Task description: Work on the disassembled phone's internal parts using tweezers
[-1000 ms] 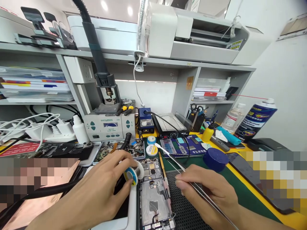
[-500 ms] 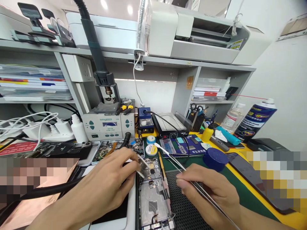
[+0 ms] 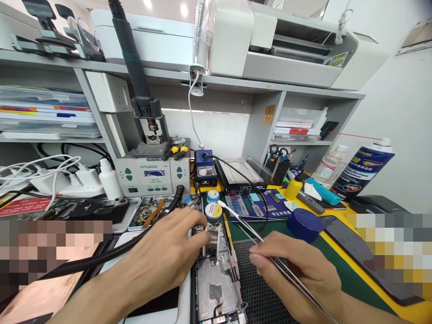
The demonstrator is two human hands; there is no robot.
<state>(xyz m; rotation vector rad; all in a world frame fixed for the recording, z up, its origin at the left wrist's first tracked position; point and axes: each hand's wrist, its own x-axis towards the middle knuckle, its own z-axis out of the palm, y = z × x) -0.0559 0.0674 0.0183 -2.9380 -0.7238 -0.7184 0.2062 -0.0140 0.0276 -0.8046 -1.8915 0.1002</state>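
Note:
My left hand (image 3: 178, 243) is closed, thumb and fingers pinching a small metal plate (image 3: 212, 243) with pale edges. The plate is over the upper part of an opened phone (image 3: 212, 274), whose board and bare metal frame show. Whether it touches the board I cannot tell. In my right hand (image 3: 293, 265) is a pair of slim metal tweezers (image 3: 286, 270), slanting up and to the left. A white, swab-like stick (image 3: 231, 210) with a fluffy tip runs along them, beyond my fingers. Both stay to the right of the phone, over a black perforated mat (image 3: 259, 283).
Close behind the phone are two small round tins (image 3: 213, 210) and a parts tray (image 3: 151, 211). A thin yellow-handled tool (image 3: 228, 229) lies along the phone's right side. A black hose (image 3: 111, 258) passes behind my left forearm. A blue round container (image 3: 304, 223) stands right.
My left hand has moved right with the metal plate, from the phone's upper left edge to over its board. The plate's tilt has changed. My right hand has hardly moved.

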